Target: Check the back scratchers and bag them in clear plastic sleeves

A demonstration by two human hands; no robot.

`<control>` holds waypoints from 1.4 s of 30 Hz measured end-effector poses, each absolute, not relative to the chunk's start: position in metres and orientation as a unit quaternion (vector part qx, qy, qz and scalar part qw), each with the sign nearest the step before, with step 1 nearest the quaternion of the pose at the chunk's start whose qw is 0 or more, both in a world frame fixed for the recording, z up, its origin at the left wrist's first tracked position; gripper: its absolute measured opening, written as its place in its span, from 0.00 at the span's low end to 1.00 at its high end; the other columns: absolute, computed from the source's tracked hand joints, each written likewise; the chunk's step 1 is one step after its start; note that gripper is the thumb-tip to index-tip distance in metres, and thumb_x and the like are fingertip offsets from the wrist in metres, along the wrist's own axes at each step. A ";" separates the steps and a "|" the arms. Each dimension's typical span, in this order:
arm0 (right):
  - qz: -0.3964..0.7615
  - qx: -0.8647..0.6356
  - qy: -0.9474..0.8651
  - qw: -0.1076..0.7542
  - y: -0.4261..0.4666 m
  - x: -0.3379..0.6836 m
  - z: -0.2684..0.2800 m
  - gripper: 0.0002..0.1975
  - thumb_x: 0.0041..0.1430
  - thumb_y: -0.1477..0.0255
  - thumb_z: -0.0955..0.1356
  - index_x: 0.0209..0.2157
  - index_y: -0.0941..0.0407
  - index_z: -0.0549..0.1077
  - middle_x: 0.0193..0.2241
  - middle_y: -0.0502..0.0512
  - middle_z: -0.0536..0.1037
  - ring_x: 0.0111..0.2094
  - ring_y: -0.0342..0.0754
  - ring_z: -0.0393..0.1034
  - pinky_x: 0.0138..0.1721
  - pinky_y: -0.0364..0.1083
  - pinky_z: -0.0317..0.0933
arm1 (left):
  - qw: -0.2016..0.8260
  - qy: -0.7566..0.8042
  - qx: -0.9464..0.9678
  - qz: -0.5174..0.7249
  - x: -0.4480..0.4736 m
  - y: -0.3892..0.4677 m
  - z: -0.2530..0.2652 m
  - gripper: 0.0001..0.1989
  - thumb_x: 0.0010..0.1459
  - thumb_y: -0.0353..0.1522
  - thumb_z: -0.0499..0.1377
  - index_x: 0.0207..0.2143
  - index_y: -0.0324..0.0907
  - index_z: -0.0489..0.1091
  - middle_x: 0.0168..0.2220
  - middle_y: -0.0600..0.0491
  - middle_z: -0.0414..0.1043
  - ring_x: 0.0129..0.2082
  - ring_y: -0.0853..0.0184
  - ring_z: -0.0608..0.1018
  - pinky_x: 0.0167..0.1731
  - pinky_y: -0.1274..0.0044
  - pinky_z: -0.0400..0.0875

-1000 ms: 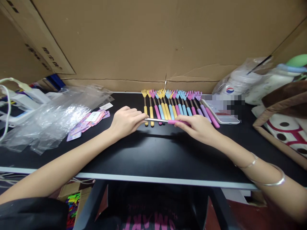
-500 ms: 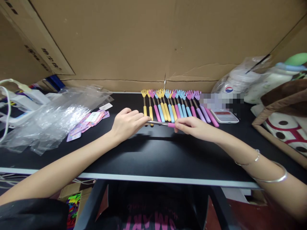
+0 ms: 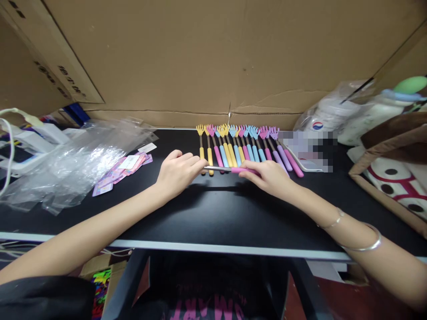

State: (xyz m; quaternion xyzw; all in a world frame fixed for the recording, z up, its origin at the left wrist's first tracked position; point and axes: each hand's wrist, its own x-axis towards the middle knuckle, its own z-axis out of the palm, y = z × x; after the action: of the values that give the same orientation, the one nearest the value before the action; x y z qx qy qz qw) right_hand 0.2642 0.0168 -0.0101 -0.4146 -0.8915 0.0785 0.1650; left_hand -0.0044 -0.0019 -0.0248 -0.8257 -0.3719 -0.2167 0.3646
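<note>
A back scratcher with a pink handle (image 3: 235, 170) and a thin metal rod (image 3: 218, 168) is held level above the black desk. My left hand (image 3: 180, 173) is closed around the rod's left end, and its head is hidden in the fingers. My right hand (image 3: 267, 176) pinches the pink handle between thumb and fingers. Just behind both hands lies a row of several back scratchers (image 3: 230, 153) in yellow, pink, blue and purple, their hand-shaped heads toward the cardboard wall.
Clear plastic bags (image 3: 76, 160) and a pile of printed cards (image 3: 122, 171) lie left. A phone (image 3: 305, 155), partly blurred, is right of the row. Farther right stand a bagged cup (image 3: 333, 113), a bottle (image 3: 376, 115) and a brown-trimmed bag (image 3: 376, 166). Cardboard (image 3: 200, 58) rises behind.
More of the pink handle shows between my hands now. My right hand has shifted its hold on it, and the right forearm has moved slightly left. The left hand stays nearly in place.
</note>
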 end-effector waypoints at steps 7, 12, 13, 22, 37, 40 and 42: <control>-0.125 -0.387 -0.894 0.189 0.014 0.266 -0.014 0.25 0.67 0.54 0.56 0.38 0.53 0.77 0.23 0.52 0.79 0.22 0.46 0.70 0.24 0.44 0.46 | 0.312 -0.382 -0.838 -0.232 -0.002 -0.004 -0.024 0.17 0.69 0.36 0.49 0.30 0.42 0.71 0.21 0.56 0.72 0.23 0.68 0.71 0.27 0.73 0.53; -0.179 -0.367 -0.889 0.206 0.011 0.265 -0.011 0.25 0.67 0.53 0.56 0.34 0.55 0.76 0.23 0.52 0.80 0.23 0.45 0.71 0.24 0.43 0.46 | 0.268 -0.391 -0.847 -0.240 -0.001 -0.004 -0.025 0.20 0.69 0.40 0.46 0.30 0.42 0.71 0.22 0.56 0.73 0.23 0.68 0.72 0.26 0.73 0.53; -0.185 -0.364 -0.889 0.209 0.011 0.265 -0.011 0.25 0.67 0.53 0.56 0.33 0.55 0.76 0.23 0.52 0.80 0.23 0.44 0.71 0.24 0.43 0.45 | 0.260 -0.391 -0.849 -0.240 -0.002 -0.004 -0.025 0.20 0.69 0.40 0.46 0.31 0.43 0.71 0.23 0.56 0.73 0.23 0.68 0.73 0.26 0.73 0.54; -0.195 -0.351 -0.896 0.189 0.009 0.267 0.001 0.27 0.67 0.53 0.55 0.31 0.56 0.76 0.19 0.52 0.77 0.20 0.43 0.68 0.22 0.43 0.45 | 0.185 -0.400 -0.871 -0.218 -0.001 -0.006 -0.020 0.16 0.69 0.39 0.47 0.35 0.43 0.71 0.26 0.57 0.76 0.25 0.69 0.76 0.27 0.75 0.55; -0.066 -0.426 -0.892 0.138 0.007 0.274 0.021 0.13 0.65 0.60 0.60 0.40 0.53 0.70 0.22 0.48 0.75 0.20 0.45 0.65 0.22 0.42 0.47 | 0.204 -0.396 -0.871 -0.209 -0.012 -0.001 -0.002 0.15 0.68 0.38 0.47 0.41 0.43 0.72 0.31 0.54 0.76 0.31 0.65 0.77 0.32 0.72 0.58; -0.041 -0.445 -0.884 0.137 0.011 0.279 0.024 0.13 0.64 0.59 0.61 0.38 0.53 0.70 0.21 0.47 0.73 0.18 0.43 0.63 0.23 0.41 0.47 | 0.194 -0.410 -0.869 -0.200 -0.015 0.003 -0.004 0.15 0.68 0.38 0.47 0.41 0.43 0.71 0.33 0.53 0.77 0.32 0.65 0.77 0.33 0.72 0.58; -0.012 -0.445 -0.884 0.142 0.015 0.283 0.026 0.14 0.65 0.58 0.60 0.36 0.52 0.70 0.20 0.46 0.72 0.19 0.43 0.62 0.24 0.41 0.48 | 0.192 -0.416 -0.866 -0.202 -0.016 0.004 -0.004 0.15 0.68 0.37 0.47 0.41 0.43 0.71 0.33 0.53 0.77 0.32 0.65 0.77 0.33 0.72 0.59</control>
State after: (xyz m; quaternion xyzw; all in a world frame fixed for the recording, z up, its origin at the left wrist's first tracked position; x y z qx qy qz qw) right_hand 0.2833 0.0147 0.0259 -0.4455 -0.8839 -0.0121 0.1419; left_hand -0.0163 0.0036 -0.0044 -0.8657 -0.4158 -0.2020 0.1917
